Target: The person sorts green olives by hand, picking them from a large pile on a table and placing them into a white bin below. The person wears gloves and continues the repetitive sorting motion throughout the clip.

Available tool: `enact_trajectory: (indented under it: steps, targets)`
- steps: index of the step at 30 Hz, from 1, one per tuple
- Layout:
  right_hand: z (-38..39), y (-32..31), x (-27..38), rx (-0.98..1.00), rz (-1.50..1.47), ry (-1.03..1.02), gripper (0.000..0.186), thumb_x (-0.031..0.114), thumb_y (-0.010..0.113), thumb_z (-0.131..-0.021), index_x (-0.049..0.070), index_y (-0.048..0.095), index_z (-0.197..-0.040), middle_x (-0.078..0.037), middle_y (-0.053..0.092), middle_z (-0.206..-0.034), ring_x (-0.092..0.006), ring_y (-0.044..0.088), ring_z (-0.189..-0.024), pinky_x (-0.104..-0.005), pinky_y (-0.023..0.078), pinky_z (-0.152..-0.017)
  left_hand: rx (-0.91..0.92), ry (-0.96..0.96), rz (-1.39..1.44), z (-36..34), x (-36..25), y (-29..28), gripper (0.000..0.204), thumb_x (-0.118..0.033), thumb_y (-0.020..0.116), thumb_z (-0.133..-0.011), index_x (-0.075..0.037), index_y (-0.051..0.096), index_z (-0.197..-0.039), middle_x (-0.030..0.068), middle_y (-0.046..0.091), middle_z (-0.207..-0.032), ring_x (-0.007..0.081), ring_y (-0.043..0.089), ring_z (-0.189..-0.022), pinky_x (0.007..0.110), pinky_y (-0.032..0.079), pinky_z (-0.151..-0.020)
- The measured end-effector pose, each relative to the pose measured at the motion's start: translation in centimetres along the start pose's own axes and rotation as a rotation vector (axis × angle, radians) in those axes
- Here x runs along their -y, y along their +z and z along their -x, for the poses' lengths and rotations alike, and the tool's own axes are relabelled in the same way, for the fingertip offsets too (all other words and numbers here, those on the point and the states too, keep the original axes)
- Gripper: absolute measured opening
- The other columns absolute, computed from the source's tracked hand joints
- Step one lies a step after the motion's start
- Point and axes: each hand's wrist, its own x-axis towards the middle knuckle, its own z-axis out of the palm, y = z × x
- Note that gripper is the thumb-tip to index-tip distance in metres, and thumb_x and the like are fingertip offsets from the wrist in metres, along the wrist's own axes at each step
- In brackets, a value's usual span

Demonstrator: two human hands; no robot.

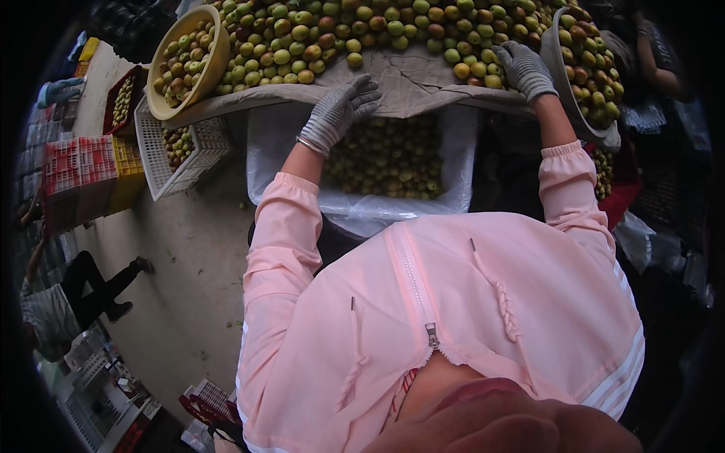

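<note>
A heap of small round fruits [302,34], green with reddish-brown patches and like fresh jujubes, covers the grey-brown cloth [393,79]. My left hand [338,113], in a grey striped glove, rests over the cloth's front edge with fingers stretched out and nothing visible in it. At the right end of the heap lies my right hand [526,72], gloved alike, its fingers spread beside several fruits; its palm side is hidden. Below the cloth's edge stands a bin lined with clear plastic [453,162], with many fruits inside, partly in shadow.
Fruit fills a yellow basin [219,57] at the left and a grey basin [555,64] at the right. A white crate [155,155] holds some fruit. Red and yellow crates [79,177] are stacked farther left. Another person [53,306] is at the far left.
</note>
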Motion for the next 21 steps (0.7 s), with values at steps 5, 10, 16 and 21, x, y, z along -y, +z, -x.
enact_trajectory:
  steps: [5,10,16,21]
  targets:
    - [-1.8,3.3,-5.9,0.154,0.039,0.212,0.066,0.061,0.042,-0.086,0.007,0.053,-0.121,-0.025,0.058,-0.114,-0.0400,0.053,-0.111,-0.0456,0.040,-0.096,-0.077,0.009,0.131,-1.3,0.3,-0.9,0.045,-0.027,0.046,-0.096,0.000,0.039,-0.131,0.0181,0.045,-0.131,0.0324,0.047,-0.120,0.045,0.044,-0.098]
    - [-1.9,5.0,-4.1,0.189,0.056,0.242,0.076,0.066,0.046,-0.081,0.003,0.050,-0.123,-0.029,0.051,-0.122,-0.0440,0.046,-0.118,-0.0472,0.038,-0.098,-0.128,-0.016,0.060,-1.2,0.1,-0.1,0.047,-0.029,0.046,-0.096,-0.001,0.038,-0.133,0.0181,0.043,-0.132,0.0326,0.047,-0.120,0.044,0.044,-0.096]
    - [-1.7,4.2,1.5,0.262,0.101,0.212,0.079,0.069,0.047,-0.079,0.005,0.046,-0.127,-0.031,0.041,-0.129,-0.0429,0.047,-0.117,-0.0460,0.040,-0.098,-0.115,-0.035,0.023,-1.8,0.9,-0.6,0.051,-0.030,0.048,-0.095,-0.002,0.036,-0.135,0.0179,0.041,-0.134,0.0323,0.047,-0.119,0.044,0.045,-0.095]
    - [-1.2,4.3,5.5,0.225,0.106,0.085,0.070,0.062,0.051,-0.081,0.008,0.049,-0.124,-0.026,0.044,-0.126,-0.0412,0.048,-0.116,-0.0482,0.042,-0.095,-0.058,-0.054,0.027,-2.2,1.7,-0.9,0.055,-0.031,0.049,-0.095,-0.002,0.032,-0.138,0.0182,0.040,-0.135,0.0315,0.047,-0.119,0.043,0.044,-0.096]
